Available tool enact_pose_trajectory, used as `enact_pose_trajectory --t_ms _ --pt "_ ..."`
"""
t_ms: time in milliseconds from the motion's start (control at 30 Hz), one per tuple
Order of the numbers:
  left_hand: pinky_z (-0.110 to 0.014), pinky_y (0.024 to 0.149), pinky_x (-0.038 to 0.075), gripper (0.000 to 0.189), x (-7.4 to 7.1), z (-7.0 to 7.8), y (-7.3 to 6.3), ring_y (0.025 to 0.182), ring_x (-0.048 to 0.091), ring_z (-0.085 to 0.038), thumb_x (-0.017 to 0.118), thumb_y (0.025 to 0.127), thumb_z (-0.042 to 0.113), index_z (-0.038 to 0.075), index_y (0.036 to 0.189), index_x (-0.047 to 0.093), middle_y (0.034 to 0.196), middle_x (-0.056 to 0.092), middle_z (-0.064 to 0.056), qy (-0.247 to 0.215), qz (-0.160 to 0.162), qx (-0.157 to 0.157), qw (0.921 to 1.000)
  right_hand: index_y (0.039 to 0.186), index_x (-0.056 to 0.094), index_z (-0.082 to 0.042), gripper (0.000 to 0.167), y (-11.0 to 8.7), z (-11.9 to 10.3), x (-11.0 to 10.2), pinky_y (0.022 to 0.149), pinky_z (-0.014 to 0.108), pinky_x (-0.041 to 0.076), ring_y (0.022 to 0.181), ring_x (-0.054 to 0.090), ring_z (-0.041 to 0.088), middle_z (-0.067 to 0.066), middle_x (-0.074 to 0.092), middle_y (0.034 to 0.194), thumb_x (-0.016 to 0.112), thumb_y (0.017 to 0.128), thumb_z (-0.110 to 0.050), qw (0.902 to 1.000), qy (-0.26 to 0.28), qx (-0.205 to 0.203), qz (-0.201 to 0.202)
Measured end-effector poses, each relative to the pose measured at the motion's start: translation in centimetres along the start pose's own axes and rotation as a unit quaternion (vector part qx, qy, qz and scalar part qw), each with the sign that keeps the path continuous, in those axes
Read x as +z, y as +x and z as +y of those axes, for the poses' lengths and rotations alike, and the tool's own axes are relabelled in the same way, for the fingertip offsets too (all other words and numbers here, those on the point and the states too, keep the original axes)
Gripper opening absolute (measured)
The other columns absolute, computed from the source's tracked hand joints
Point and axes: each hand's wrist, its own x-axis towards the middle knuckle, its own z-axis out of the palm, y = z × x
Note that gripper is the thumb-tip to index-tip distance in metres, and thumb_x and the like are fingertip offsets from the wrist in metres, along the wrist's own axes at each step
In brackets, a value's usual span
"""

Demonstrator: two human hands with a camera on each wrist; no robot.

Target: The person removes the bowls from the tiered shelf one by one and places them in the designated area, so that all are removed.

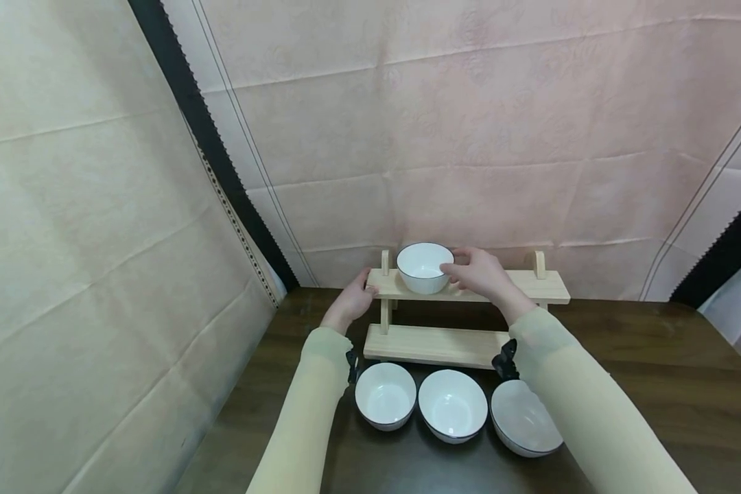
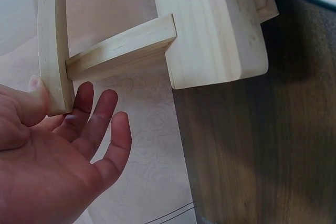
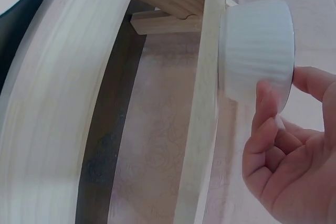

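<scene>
A two-tier wooden shelf rack (image 1: 444,345) stands at the back of the table. My left hand (image 1: 350,302) holds the left end of its upper board; in the left wrist view the thumb (image 2: 35,95) lies on one face and the fingers reach round behind. On that upper board, toward the left, sits a white bowl (image 1: 425,278) with a dark rim. My right hand (image 1: 478,274) pinches the bowl's right side, with the thumb at the rim and fingers on the outer wall in the right wrist view (image 3: 294,156).
Three more white bowls stand in a row before the rack: a left one (image 1: 385,396), a middle one (image 1: 453,405) and a right one (image 1: 525,420), partly behind my right sleeve. Light cloth (image 1: 469,137) hangs behind the dark wooden table (image 1: 642,370) and along the left.
</scene>
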Motion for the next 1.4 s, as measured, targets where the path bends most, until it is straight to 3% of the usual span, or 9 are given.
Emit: enact_pose_trajectory --t_ms 333,733,1133,1400 --pt "-0.053 0.119 0.022 0.06 0.0 0.0 -0.2 0.149 0.026 -0.032 0.044 0.108 0.021 0.017 0.162 0.018 0.163 0.027 -0.013 -0.014 -0.003 -0.008 0.9999 0.15 0.039 -0.006 0.063 0.0 -0.1 0.3 0.08 0.039 0.056 0.085 0.073 0.025 0.016 0.073 0.104 0.061 0.1 -0.037 0.9988 0.039 0.025 -0.013" --pt "-0.052 0.119 0.023 0.06 0.1 -0.1 -0.2 0.149 0.025 -0.032 0.044 0.108 0.019 0.016 0.162 0.018 0.163 0.026 -0.013 -0.011 0.0 -0.003 0.9999 0.151 0.037 -0.004 0.063 0.0 0.2 0.7 0.079 0.037 0.055 0.085 0.073 0.024 0.014 0.074 0.1 0.061 0.1 -0.034 0.9968 0.075 0.027 -0.009" --pt "-0.051 0.119 0.023 0.059 0.0 -0.2 0.0 0.148 0.027 -0.033 0.043 0.108 0.02 0.016 0.162 0.018 0.163 0.028 -0.014 -0.014 0.0 0.002 0.9999 0.153 0.036 -0.01 0.064 -0.1 0.8 1.2 0.077 0.03 0.053 0.092 0.071 0.026 0.015 0.072 0.104 0.062 0.1 -0.036 0.9869 0.155 0.043 -0.001" --pt "-0.051 0.119 0.023 0.059 0.1 -0.3 0.2 0.148 0.027 -0.032 0.044 0.108 0.019 0.017 0.162 0.019 0.162 0.029 -0.015 -0.017 -0.002 0.001 0.9998 0.155 0.033 -0.01 0.066 -0.1 1.1 1.2 0.078 0.028 0.053 0.093 0.071 0.027 0.016 0.072 0.106 0.061 0.101 -0.036 0.9848 0.168 0.046 -0.006"
